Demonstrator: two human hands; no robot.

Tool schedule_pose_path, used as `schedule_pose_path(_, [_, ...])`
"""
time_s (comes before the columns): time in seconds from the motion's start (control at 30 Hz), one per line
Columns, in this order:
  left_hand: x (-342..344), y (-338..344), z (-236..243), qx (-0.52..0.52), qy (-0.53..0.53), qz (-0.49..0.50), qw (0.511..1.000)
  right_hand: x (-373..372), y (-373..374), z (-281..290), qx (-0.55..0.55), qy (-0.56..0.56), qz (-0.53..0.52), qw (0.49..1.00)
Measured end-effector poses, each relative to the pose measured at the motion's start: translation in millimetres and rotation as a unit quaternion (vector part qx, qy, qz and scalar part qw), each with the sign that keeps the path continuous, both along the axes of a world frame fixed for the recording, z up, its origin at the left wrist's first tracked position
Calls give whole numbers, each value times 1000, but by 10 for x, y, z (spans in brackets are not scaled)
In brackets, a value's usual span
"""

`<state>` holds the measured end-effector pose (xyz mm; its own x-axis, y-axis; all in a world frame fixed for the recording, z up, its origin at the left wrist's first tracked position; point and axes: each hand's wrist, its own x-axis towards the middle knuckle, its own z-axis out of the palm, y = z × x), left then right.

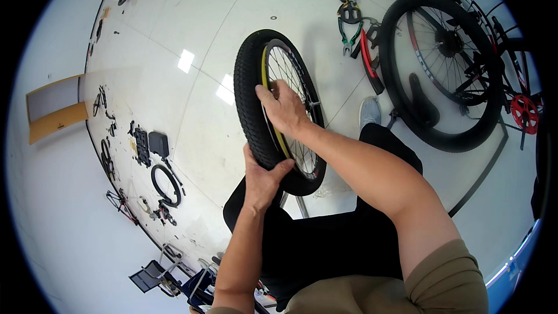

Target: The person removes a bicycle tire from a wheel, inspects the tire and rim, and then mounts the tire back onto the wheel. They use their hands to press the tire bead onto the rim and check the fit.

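Note:
A bicycle wheel [299, 78] stands tilted in front of me, above my lap. Its black knobbly tyre [245, 90] is partly off the rim, and a yellow strip [264, 68] shows in the gap along the near side. My left hand [264, 179] is closed around the lower part of the tyre, with the thumb on its side wall. Higher up, my right hand [283, 107] grips the tyre's edge beside the yellow strip. Its thumb lies toward the tread; some of its fingertips are hidden in the gap.
At right, another black tyre [390, 75] leans by a bicycle wheel with a cassette and a red chainring [524, 113]. Green-handled pliers [347, 38], a red-black mudguard [369, 64] and a saddle [423, 102] lie nearby. Tools and a small tyre [165, 185] lie left, near a cardboard box [58, 122].

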<state>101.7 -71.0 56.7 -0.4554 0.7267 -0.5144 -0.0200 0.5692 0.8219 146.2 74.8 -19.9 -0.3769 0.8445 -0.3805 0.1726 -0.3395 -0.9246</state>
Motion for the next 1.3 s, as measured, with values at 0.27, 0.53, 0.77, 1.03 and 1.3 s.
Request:
schedule_pose_path(0.27, [-88, 202, 127, -6, -140, 90, 986, 66, 43, 35, -157, 60, 27, 985])
schedule_pose_path(0.53, [-218, 174, -3, -6, -245, 66, 967, 22, -70, 51, -110, 71, -21, 991])
schedule_pose_path(0.77, [-85, 15, 44, -29, -197, 142, 970, -33, -248, 70, -71, 40, -38, 996])
schedule_pose_path(1.03, [57, 12, 203, -12, -199, 170, 965, -15, -323, 54, -48, 36, -5, 998])
schedule_pose_path(1.3, [-129, -61, 153, 10, -273, 79, 959, -122, -288, -140, -118, 145, -57, 981])
